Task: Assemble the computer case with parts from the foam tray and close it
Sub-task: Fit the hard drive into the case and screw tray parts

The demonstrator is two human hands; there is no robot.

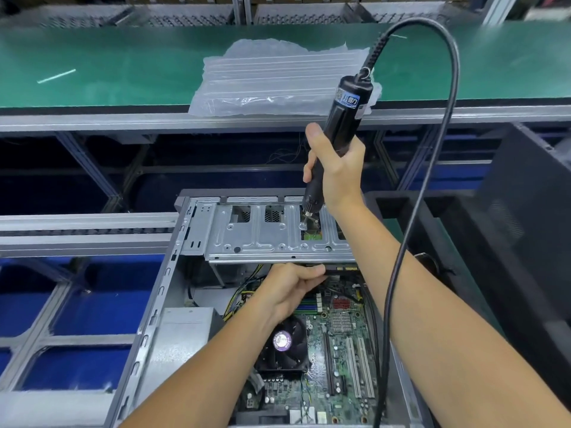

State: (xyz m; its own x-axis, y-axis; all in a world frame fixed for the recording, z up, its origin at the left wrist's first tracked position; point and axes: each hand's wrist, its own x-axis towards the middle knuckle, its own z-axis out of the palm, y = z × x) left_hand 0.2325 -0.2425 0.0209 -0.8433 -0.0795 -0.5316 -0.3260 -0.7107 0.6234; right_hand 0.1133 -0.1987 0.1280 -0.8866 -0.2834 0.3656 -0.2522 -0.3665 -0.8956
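Gripping the electric screwdriver (335,131) upright, the right hand (338,168) should press straight down on the drive cage (262,239) in the computer case (160,291), while the left hand (290,287) pinches the drive (338,269) under it steady.

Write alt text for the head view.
The right hand holds an electric screwdriver tip-down on the metal drive bracket of an open computer case. The left hand grips a dark part under the bracket, above the motherboard.
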